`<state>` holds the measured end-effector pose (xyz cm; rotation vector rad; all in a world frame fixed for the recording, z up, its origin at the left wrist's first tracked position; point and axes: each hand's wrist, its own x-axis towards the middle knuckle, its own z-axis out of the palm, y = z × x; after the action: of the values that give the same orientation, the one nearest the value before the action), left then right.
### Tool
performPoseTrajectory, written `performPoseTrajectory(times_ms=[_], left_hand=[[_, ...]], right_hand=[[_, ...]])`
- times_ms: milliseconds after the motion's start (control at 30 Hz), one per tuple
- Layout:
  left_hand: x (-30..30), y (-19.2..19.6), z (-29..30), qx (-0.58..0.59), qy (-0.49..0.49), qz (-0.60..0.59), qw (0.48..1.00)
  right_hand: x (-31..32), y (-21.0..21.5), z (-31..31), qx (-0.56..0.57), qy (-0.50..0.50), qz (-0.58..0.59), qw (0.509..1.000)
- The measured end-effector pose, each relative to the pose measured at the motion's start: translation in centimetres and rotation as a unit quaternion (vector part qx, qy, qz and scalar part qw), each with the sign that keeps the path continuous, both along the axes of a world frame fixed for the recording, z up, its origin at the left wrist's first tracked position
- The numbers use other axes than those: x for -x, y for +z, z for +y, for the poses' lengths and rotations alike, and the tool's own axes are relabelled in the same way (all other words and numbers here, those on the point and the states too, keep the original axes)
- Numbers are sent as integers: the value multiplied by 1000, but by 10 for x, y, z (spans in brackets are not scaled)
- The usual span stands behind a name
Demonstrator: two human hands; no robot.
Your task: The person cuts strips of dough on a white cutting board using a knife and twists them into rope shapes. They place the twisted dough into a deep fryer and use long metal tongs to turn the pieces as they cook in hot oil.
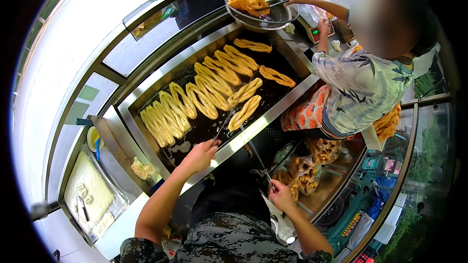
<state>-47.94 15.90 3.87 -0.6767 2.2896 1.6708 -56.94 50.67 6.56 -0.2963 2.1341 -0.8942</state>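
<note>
My left hand is closed round a long thin dark rod, reaching over the near edge of a steel frying vat. The rod's far end is among twisted dough loops, which float in dark oil in slanting rows. Those at the left are pale; a few at the right, such as one dough loop, are more golden. Lower and to the right, my right hand grips another thin metal rod, which slants up toward the vat's near rim. Its tip is hard to make out.
At the right, a co-worker holds tongs over a wire basket of fried dough. Bagged fried pieces sit below. A slab of raw dough lies on the left counter, beside a yellow bowl. Glass panels surround the stall.
</note>
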Motion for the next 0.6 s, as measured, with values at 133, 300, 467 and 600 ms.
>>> performPoseTrajectory(times_ms=[133, 300, 467, 600], left_hand=[[92, 26, 12, 15, -22, -106, 994], [151, -8, 26, 128, -88, -121, 980], [176, -4, 41, 99, -116, -184, 971], [179, -26, 37, -126, -63, -194, 971]], right_hand=[[6, -24, 3, 49, -70, 11, 996], [3, -26, -8, 49, -98, 20, 994], [-1, -40, 1, 65, -119, 1, 991], [1, -31, -5, 56, -127, -8, 990]])
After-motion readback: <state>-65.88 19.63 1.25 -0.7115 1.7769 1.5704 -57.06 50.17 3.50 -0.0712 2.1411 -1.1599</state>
